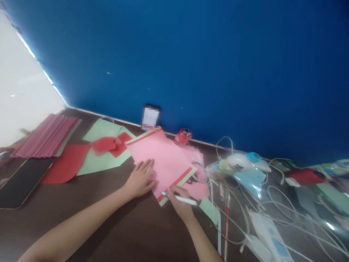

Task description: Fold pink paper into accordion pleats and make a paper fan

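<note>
A pink sheet of paper (166, 156) with red and pale green strips along two opposite edges lies slanted on the brown table. My left hand (141, 178) rests flat on its left side, fingers stretched out. At the near corner, my right hand (180, 200) is closed around a white pen (187, 200) with a blue-green tip, which points left over the red strip. I cannot tell whether the tip touches the paper. More pink paper (200, 191) lies under the sheet's right side, with dark scissor-like loops partly hidden there.
A pleated pink paper stack (47, 136), a dark phone-like slab (24, 183), red paper (67, 163) and green paper (100, 165) lie left. A red object (183, 136) stands by the blue wall (191, 65). Tangled white cables (245, 218), plastic packets (251, 178) and a power strip (272, 236) crowd the right.
</note>
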`<state>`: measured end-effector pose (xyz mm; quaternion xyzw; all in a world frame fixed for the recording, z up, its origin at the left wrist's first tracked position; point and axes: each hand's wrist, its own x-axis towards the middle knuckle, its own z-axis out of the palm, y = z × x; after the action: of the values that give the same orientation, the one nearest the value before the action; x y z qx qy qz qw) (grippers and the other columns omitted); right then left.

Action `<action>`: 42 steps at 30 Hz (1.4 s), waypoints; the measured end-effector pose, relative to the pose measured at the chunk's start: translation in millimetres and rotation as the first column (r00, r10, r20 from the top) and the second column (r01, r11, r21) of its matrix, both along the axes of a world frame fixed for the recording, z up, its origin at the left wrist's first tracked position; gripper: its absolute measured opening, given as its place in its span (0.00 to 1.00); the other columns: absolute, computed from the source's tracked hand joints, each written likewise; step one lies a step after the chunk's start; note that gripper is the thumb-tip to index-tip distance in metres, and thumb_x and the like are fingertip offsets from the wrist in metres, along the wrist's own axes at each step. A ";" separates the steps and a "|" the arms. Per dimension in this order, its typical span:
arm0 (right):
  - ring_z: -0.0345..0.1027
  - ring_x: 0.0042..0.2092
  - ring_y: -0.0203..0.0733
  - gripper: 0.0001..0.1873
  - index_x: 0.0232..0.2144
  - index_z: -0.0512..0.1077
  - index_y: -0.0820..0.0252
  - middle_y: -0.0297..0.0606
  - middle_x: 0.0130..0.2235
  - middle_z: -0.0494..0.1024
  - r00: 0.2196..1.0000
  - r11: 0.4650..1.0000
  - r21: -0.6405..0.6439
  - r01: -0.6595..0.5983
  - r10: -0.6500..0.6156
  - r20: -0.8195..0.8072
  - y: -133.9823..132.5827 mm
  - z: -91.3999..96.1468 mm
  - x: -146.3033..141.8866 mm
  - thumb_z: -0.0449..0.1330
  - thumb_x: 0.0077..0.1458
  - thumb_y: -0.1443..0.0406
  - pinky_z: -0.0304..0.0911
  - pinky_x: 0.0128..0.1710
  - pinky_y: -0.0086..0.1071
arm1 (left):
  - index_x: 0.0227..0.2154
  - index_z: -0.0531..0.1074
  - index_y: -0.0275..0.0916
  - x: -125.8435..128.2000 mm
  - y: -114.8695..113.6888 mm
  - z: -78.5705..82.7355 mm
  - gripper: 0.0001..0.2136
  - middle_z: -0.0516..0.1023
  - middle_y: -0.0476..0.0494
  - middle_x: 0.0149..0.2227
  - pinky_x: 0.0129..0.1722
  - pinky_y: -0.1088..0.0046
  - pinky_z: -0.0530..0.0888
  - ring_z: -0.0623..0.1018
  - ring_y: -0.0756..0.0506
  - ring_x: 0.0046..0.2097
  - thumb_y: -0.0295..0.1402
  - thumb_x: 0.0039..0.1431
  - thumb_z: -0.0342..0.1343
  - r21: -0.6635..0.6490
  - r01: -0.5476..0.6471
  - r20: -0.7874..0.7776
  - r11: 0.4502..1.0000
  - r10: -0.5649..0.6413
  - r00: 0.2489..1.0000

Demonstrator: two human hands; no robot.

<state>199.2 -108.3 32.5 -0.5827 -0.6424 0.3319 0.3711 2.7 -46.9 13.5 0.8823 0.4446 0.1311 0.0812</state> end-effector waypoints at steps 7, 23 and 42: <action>0.51 0.22 0.32 0.20 0.14 0.58 0.59 0.29 0.17 0.56 1.000 0.999 0.030 0.019 -0.019 -0.021 2.1 -3.8 1.5 0.53 0.54 0.59 0.52 0.22 0.27 | 0.55 0.57 0.32 0.3 -0.6 0.5 0.27 0.54 0.34 0.61 0.59 0.59 0.50 0.53 0.40 0.63 0.46 0.59 0.41 0.014 -0.008 0.029 1.000 0.007 1.000; 0.48 0.21 0.32 0.22 0.12 0.54 0.58 0.27 0.16 0.53 0.994 0.993 0.036 0.108 -0.109 0.016 -0.1 2.2 -2.1 0.52 0.54 0.59 0.48 0.21 0.28 | 0.54 0.58 0.33 -0.5 0.2 1.1 0.26 0.53 0.35 0.62 0.59 0.59 0.51 0.52 0.40 0.63 0.46 0.59 0.41 -0.009 -0.003 0.023 1.000 0.003 1.000; 0.47 0.20 0.31 0.22 0.14 0.50 0.57 0.26 0.17 0.50 0.979 0.977 0.063 0.203 -0.205 0.022 1.0 -5.8 0.2 0.51 0.55 0.57 0.47 0.21 0.27 | 0.58 0.52 0.30 -0.2 0.8 -1.2 0.30 0.54 0.34 0.61 0.59 0.59 0.50 0.53 0.39 0.63 0.47 0.59 0.41 0.000 -0.009 -0.001 1.000 0.009 1.000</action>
<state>199.3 -107.3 26.7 -0.6386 -0.5942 0.2640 0.4115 2.5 -46.2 12.2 0.8803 0.4487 0.1311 0.0805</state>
